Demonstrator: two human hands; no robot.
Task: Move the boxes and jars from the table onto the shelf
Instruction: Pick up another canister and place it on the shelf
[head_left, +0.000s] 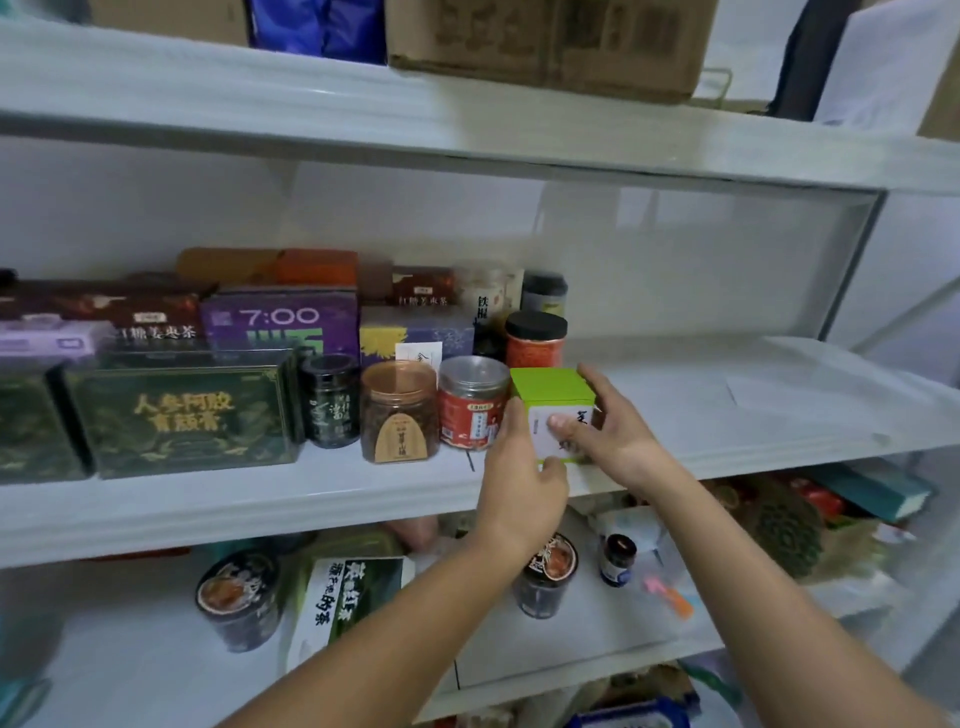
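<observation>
The green-topped carton (551, 394) is at centre-right of the frame, on the middle shelf (727, 415), just beside a red-labelled jar (472, 405) to its left. The left hand (519, 473) grips the carton's left side, thumb at the lower front edge. The right hand (613, 431) grips the right side, fingers (597, 382) curled over the far corner, thumb on the white front panel.

Handling assessment: thin cardboard, probably light, stiff at the edges, faces prone to denting. Hold at opposite side walls near the corners. Apply moderate pressure only.
</observation>
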